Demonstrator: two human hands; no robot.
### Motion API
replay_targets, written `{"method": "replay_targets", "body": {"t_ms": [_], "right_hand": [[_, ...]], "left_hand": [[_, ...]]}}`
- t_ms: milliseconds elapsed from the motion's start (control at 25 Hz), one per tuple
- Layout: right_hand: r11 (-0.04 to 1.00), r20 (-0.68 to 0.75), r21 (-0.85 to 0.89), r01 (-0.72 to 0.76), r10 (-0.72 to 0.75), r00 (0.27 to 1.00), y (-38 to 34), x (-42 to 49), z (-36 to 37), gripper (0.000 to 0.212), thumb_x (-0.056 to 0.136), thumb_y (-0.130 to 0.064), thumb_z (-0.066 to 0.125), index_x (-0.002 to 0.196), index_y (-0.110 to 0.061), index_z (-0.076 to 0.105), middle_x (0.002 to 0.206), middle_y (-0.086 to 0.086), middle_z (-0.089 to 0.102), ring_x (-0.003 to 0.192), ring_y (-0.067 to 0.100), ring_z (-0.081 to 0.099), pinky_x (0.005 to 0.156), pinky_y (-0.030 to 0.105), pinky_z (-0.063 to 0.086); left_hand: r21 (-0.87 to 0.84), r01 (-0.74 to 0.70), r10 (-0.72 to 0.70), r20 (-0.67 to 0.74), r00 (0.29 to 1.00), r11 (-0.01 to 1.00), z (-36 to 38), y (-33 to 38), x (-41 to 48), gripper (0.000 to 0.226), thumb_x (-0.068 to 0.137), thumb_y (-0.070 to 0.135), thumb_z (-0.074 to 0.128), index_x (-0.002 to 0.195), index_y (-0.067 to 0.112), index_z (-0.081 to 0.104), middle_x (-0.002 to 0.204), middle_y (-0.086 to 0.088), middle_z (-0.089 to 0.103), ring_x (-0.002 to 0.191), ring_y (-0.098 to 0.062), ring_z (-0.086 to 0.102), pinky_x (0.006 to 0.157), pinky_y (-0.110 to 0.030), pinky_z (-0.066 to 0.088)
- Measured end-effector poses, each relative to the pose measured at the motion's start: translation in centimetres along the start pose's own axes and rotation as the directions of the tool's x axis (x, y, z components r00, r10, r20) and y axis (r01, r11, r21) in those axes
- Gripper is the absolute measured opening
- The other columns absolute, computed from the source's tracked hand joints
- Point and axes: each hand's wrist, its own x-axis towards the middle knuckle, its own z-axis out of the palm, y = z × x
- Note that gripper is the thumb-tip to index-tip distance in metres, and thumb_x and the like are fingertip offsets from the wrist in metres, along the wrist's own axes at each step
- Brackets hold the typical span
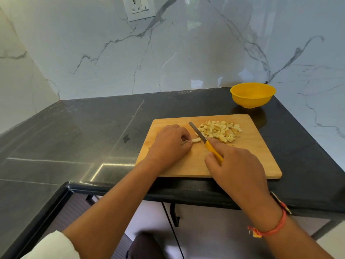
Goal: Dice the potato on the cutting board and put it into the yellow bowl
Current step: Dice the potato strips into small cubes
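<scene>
The dicing was nearly done. On the cutting board [186,165] a heap of potato cubes [220,130] lay toward the far right, and only one short potato strip [196,140] remained uncut, lying just left of the heap. The left hand [169,144] was curled over the strip's left end, fingertips pinching it down against the board. The right hand [237,169] was closed around the yellow handle of a knife [205,141], whose blade ran across the board between the strip's free end and the cubes; whether its edge was touching the strip could not be told.

The next move, I judged, called for a few more crosswise cuts through the strip, with the left fingertips drawing back from the blade as the piece shortened. After that the cubes would need gathering and carrying over.

The yellow bowl [253,96] stood on the dark surface [93,137] beyond the board's far right corner, apart from it. It looked empty; no potato had reached it.
</scene>
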Motion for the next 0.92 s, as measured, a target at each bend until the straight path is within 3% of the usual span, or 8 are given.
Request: {"method": "replay_targets", "body": {"t_ms": [280, 520, 720, 920], "right_hand": [[1.0, 0.089, -0.022, 0.005, -0.003, 0.996, -0.4, -0.9, -0.8, 0.05, 0.095, -0.046, 0.039, 0.145, -0.049, 0.036, 0.063, -0.013, 0.051, 0.058, 0.008, 0.049, 0.053, 0.025, 0.047], [0.998, 0.122, -0.061, 0.004, 0.003, 0.993, -0.7, -0.6, -1.0, 0.049, 0.096, -0.045, 0.038, 0.145, -0.051, 0.033, 0.064, -0.012, 0.052, 0.06, 0.008, 0.05, 0.053, 0.024, 0.046], [0.986, 0.184, -0.159, 0.049, -0.019, 0.983, -1.0, 0.1, -1.0, 0.05, 0.099, -0.043, 0.034, 0.148, -0.047, 0.029, 0.077, -0.009, 0.055, 0.07, 0.01, 0.052, 0.063, 0.031, 0.051], [0.974, 0.259, -0.213, 0.074, -0.017, 0.966, -0.2, -1.0, -2.7, 0.051, 0.1, -0.043, 0.031, 0.149, -0.051, 0.019, 0.071, -0.01, 0.046, 0.064, 0.008, 0.043, 0.057, 0.027, 0.044]], "left_hand": [[-0.119, 0.073, -0.079, -0.051, 0.996, 0.99, -0.1, -0.5, -0.6, 0.012, 0.089, 0.028, 0.064, 0.096, 0.025, 0.074, 0.085, 0.014, 0.065, 0.08, -0.005, 0.058, 0.079, -0.029, 0.053], [-0.181, 0.092, -0.103, -0.056, 0.993, 0.979, 0.3, -0.5, -0.4, 0.012, 0.089, 0.026, 0.066, 0.098, 0.024, 0.075, 0.082, 0.014, 0.066, 0.073, -0.001, 0.056, 0.066, -0.014, 0.042], [-0.211, 0.107, -0.123, -0.064, 0.99, 0.971, 0.2, -0.6, -0.3, 0.011, 0.089, 0.026, 0.069, 0.095, 0.023, 0.077, 0.081, 0.015, 0.067, 0.071, 0.001, 0.057, 0.064, -0.008, 0.041], [-0.22, 0.107, -0.128, -0.084, 0.988, 0.969, 0.4, -0.4, -0.4, 0.01, 0.089, 0.026, 0.069, 0.093, 0.022, 0.077, 0.08, 0.015, 0.067, 0.073, 0.0, 0.058, 0.066, -0.009, 0.044]]}}
